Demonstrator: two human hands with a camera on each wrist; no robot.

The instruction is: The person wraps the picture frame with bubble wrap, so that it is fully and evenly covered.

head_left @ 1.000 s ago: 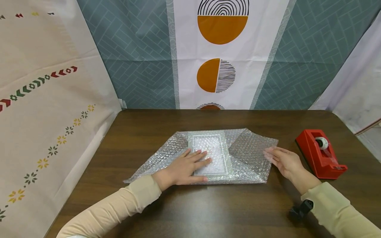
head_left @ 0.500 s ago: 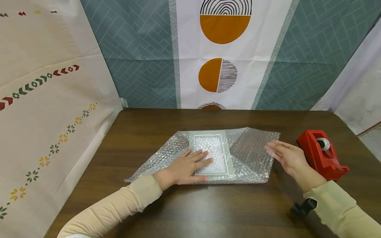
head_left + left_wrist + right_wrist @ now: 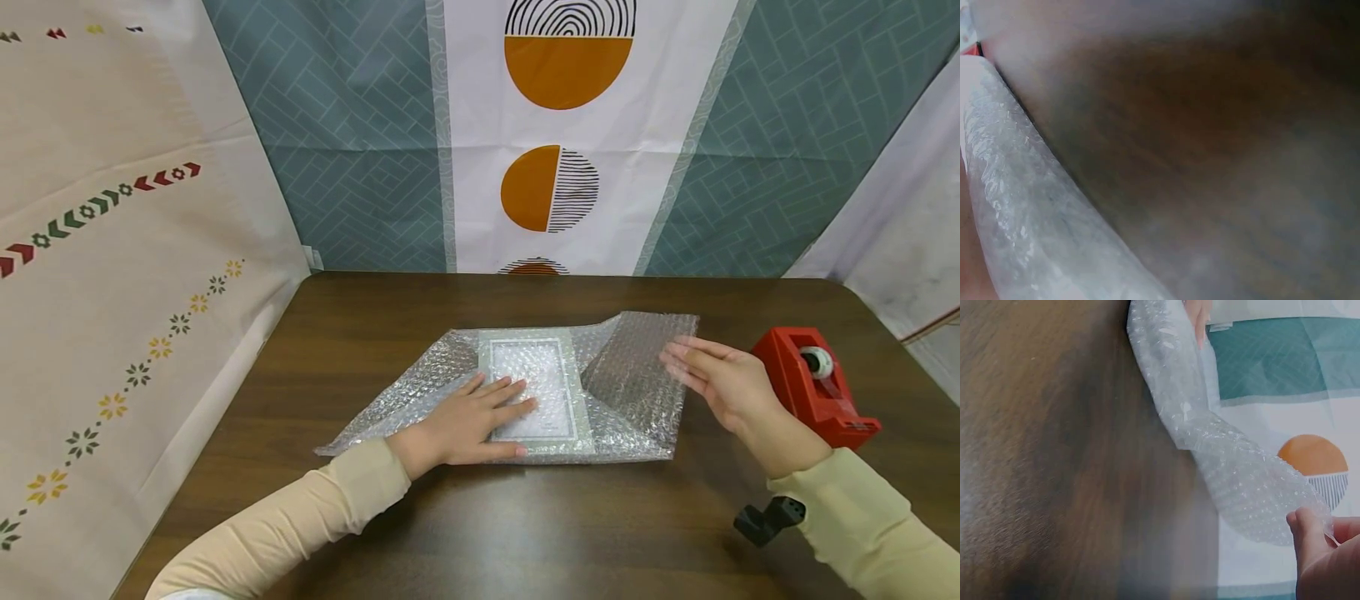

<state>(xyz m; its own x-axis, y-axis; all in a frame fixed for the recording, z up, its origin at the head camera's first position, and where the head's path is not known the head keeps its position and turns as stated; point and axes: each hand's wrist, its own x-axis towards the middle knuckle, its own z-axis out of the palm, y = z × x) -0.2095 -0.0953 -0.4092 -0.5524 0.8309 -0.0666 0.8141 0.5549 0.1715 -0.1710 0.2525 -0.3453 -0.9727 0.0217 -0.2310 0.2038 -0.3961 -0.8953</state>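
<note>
Raised since a second ago: the right-hand flap of the bubble wrap [image 3: 637, 367], its outer top edge now standing higher, with my right hand [image 3: 723, 387] gone up slightly alongside it. My left hand [image 3: 468, 425] has held its place.

Location: the picture frame [image 3: 531, 354], as I judge it to be, lies flat on the table [image 3: 562, 525] beneath clear wrap, which spreads out on both its left and right. I record my left hand spread flat over the frame's lower left part, fingers straight, gripping nothing. To the right of the frame, my right hand pinches the flap's edge between thumb and fingers. Further right of the frame, well apart, stands a red tape dispenser [image 3: 806, 387].

Handling assessment: I expect the wrap to be light, soft and springy, somewhat slippery, and apt to unfold if released; best held by its free outer edge. I judge the frame stiff and possibly fragile; flat pressure or a hold along its borders should suit.

Markings: faint print at the frame's lower right is too small to read. I find no legible brand or label on the dispenser.
</note>
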